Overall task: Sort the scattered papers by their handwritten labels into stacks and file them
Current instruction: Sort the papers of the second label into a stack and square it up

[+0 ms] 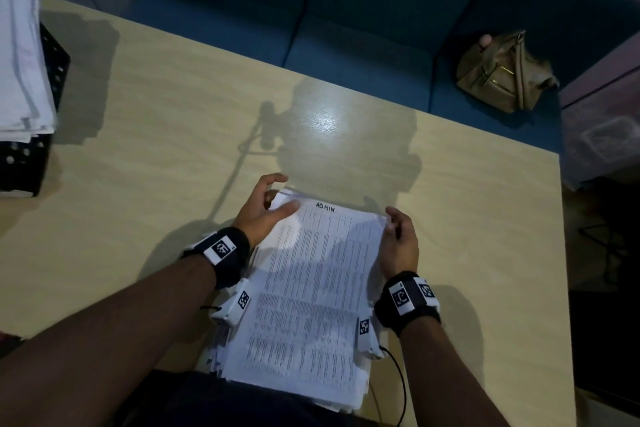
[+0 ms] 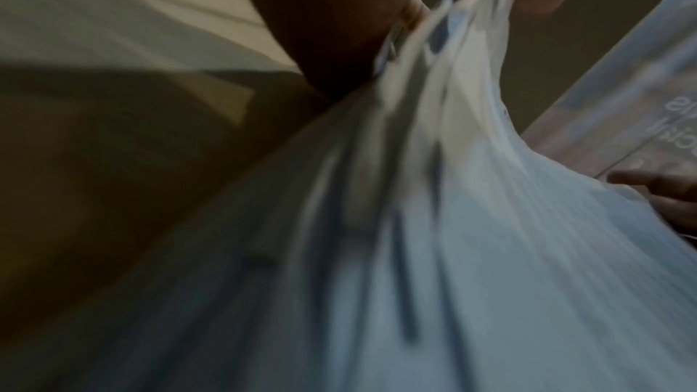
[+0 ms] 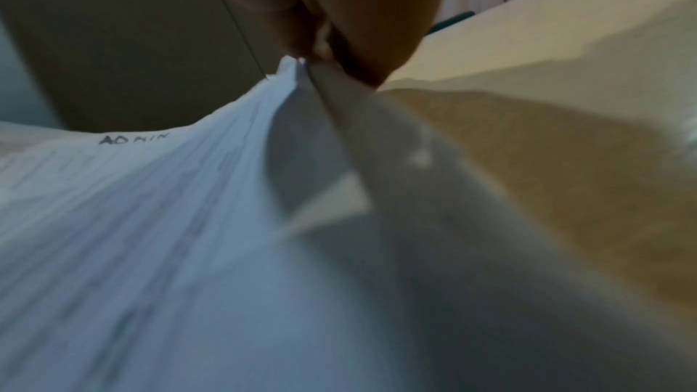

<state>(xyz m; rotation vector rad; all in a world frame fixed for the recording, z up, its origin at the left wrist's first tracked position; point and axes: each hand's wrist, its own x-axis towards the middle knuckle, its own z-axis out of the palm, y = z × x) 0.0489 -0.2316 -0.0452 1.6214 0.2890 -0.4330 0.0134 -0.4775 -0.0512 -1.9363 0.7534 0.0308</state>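
The paper stack [image 1: 311, 288] sits at the near edge of the table [image 1: 156, 114], right in front of me, w/ its near end overhanging toward my lap. Top sheet reads "ADMIN" [image 1: 325, 207] in handwriting at the far end. It's a thick pile, edges ragged on the left side and near end, so not squared yet.

Handling, my read: the bundle as a whole is hefty, but each sheet is thin, floppy and slick against its neighbours. Lift from one corner only and I'd expect it to fan out or shed sheets. Best hold is both long sides near the far corners, thumbs on top, fingers under, then tap edges to square. The left wrist view shows sheet edges splaying apart near the grip, which backs that up.

My left hand [image 1: 266, 210] is on the far-left corner: thumb lies flat on the top sheet, the other fingers curl loosely past the corner, index arched above the table. Looks like thumb and fingers bracket the corner, though how firm I can't tell.

My right hand [image 1: 398, 239] is at the far-right edge; the right wrist view shows thumb and fingertips [image 3: 328, 40] pressed together on a few lifted top sheets, so a tight pinch there.

Further out: a black perforated tray [image 1: 38, 135] w/ other papers [image 1: 20, 55] sits at the table's far-left, well apart. A tan handbag [image 1: 502, 76] rests on the blue sofa [image 1: 346, 28] beyond the table.
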